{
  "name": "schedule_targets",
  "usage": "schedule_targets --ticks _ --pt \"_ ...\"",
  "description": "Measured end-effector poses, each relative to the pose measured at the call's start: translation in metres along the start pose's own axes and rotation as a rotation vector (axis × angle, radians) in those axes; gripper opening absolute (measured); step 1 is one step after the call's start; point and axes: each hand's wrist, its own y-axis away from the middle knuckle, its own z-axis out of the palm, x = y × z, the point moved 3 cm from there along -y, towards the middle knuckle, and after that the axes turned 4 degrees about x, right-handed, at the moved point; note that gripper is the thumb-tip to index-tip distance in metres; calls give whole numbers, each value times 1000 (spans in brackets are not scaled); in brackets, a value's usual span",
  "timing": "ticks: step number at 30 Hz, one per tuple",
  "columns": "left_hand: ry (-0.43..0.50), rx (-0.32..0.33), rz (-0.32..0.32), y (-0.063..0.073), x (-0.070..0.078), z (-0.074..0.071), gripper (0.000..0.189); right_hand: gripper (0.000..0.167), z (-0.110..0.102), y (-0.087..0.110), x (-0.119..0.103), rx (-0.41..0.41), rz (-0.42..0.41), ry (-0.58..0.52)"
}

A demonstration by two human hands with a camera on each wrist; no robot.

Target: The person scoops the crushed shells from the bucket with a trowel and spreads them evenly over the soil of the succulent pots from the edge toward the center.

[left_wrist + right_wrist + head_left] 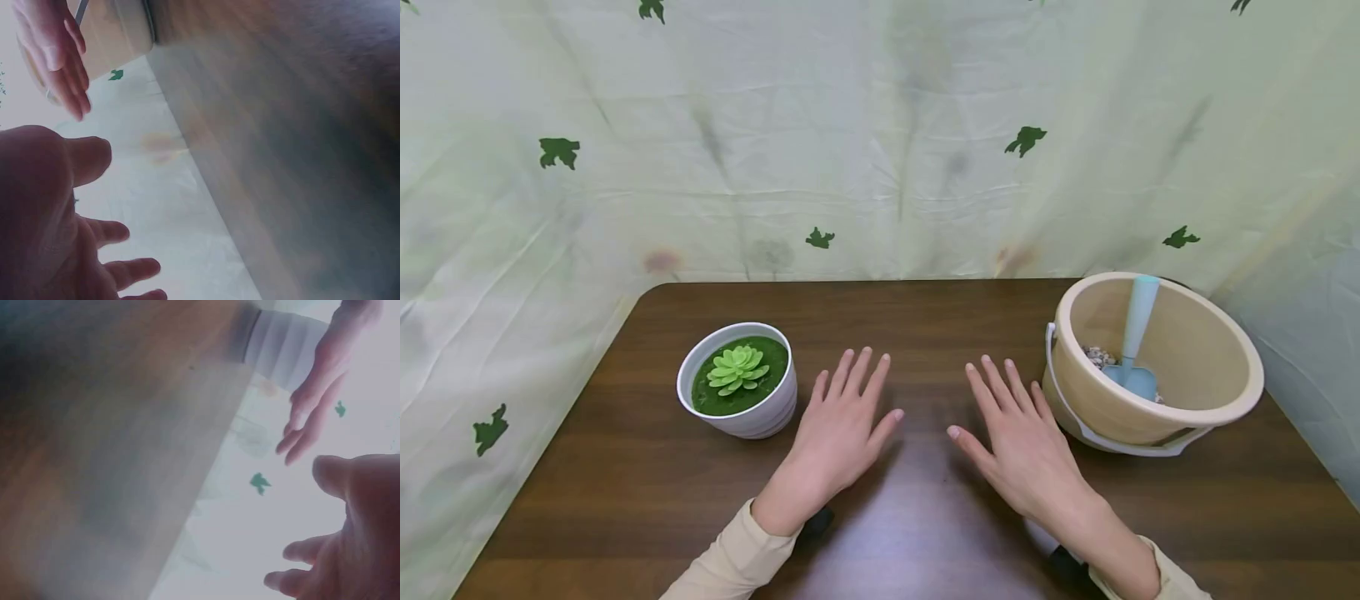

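Holds left hand (841, 433) and right hand (1026, 446) straight-fingered over table (917, 333), between potted succulent (737, 371) near its left edge and bucket (1206, 350) with scoop (1139, 317) at its far right corner.

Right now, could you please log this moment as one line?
left hand: empty, near potted succulent; right hand: empty, near bucket; blue scoop: inside bucket

Two grips (842, 429) (1026, 446); one succulent (737, 369), pot (771, 410), bucket (1078, 400), scoop (1138, 321)

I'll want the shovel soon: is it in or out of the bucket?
In. The shovel stands inside the bucket, blade down by the pebbles, handle up.
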Motion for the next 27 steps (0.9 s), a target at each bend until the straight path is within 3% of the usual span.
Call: schedule_targets --ticks 7,13,18,23,27 --pt "98 21 35 -16 7 -6 65 76 -27 -1 -6 74 -32 -84" --pt "255 67 62 -29 16 -9 63 66 -52 -1 -2 243 -83 -210" --pt "420 94 84 -37 27 -10 58 66 -68 -2 6 348 -190 -282" --pt "581 87 83 -44 40 -10 54 64 -85 -3 14 371 -304 -343" --pt "704 48 83 -50 51 -9 54 71 -99 -2 24 352 -297 -397"
